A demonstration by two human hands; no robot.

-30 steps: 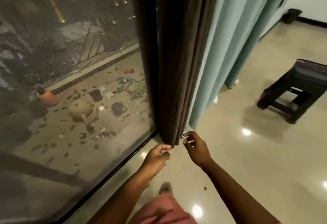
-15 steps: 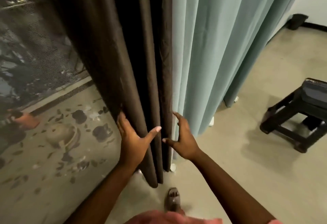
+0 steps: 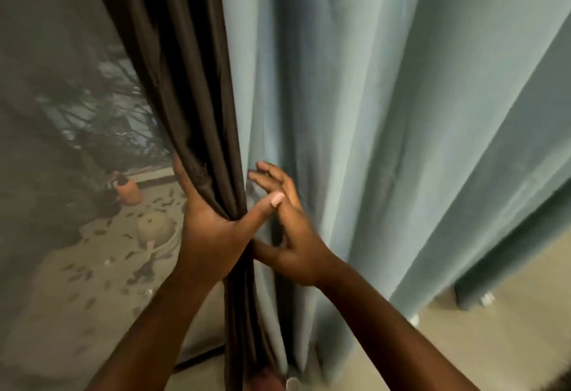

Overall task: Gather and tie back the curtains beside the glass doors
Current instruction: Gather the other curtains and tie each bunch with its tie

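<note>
A: Dark brown pleated curtain [image 3: 197, 88] hanging at glass door [image 3: 55, 112], bunched in left hand [image 3: 213, 230], fingers wrapped behind.

B: Right hand [image 3: 293, 236] spread flat on pale blue curtain [image 3: 370, 112]. Sweep folds leftward, clamp both tight.

No legible text or labels

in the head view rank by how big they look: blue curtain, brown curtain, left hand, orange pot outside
1. blue curtain
2. brown curtain
3. left hand, though nearness to the camera enlarges it
4. orange pot, far off behind the glass
</note>
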